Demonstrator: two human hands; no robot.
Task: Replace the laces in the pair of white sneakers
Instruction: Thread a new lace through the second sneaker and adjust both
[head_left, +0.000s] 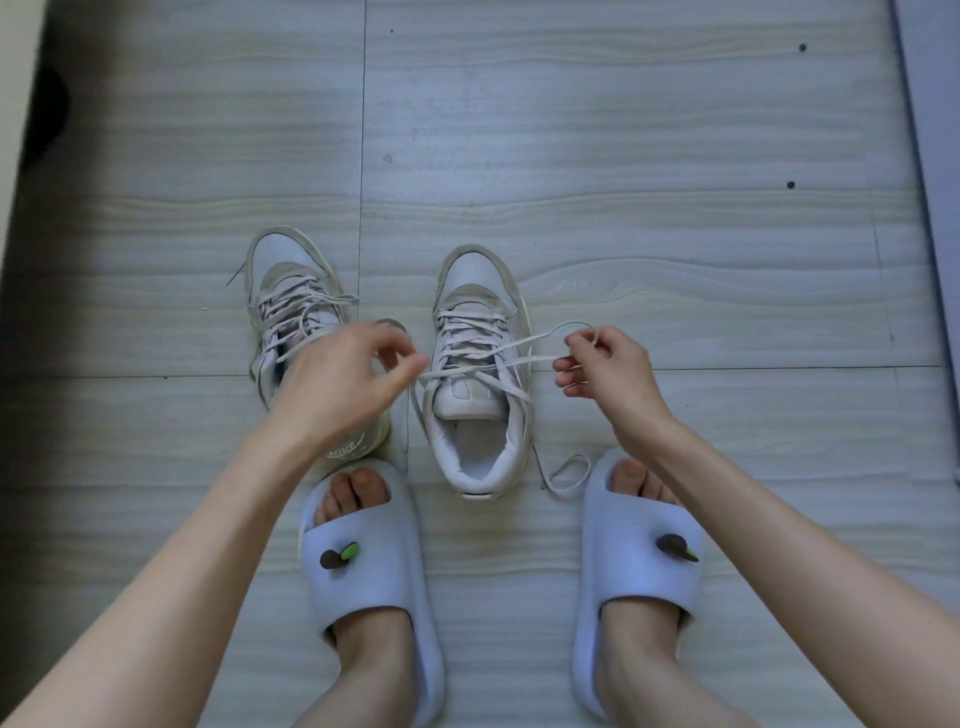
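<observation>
Both sneakers on floor, old laces not yet removed. Rt sneaker (475, 374) lace (514, 348) is pinched by left hand (337, 379) and right hand (608, 374); lft sneaker (291, 312) untouched. Early stage est.

A single view is supplied, taken from a wide-angle camera worn on the person's head. It looks forward and steeply down, almost straight at the floor (623, 130), so the floor boards fill the picture from edge to edge. Both forearms enter from the bottom corners and run up toward the centre, where the left hand (337, 379) and the right hand (608, 374) sit at close working range. The person's own feet in slippers (369, 587) lie directly beneath the lens at the bottom edge. The two sneakers (478, 374) stand just beyond them, near mid-frame. Straight lines bow toward the frame borders, as a wide lens produces. There is no second view to overlap with.
</observation>
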